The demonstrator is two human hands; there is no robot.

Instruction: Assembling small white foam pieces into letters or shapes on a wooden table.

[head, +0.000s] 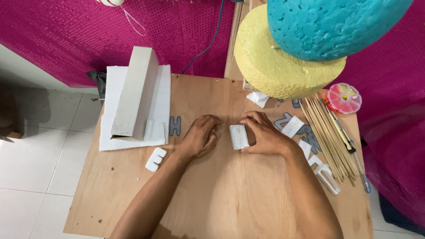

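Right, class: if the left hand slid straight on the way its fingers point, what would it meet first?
The left hand points up and right across the board. It would probably meet the white foam piece held by the right hand first, though that piece may lie just beside the line.

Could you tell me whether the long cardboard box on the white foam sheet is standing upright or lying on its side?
Lying down. The cardboard box rests lengthwise on the white foam sheet, one end facing the camera.

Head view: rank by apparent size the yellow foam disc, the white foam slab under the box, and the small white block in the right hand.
1. Yellow foam disc, though nearer the camera, so unsure against the slab.
2. White foam slab.
3. Small white block.
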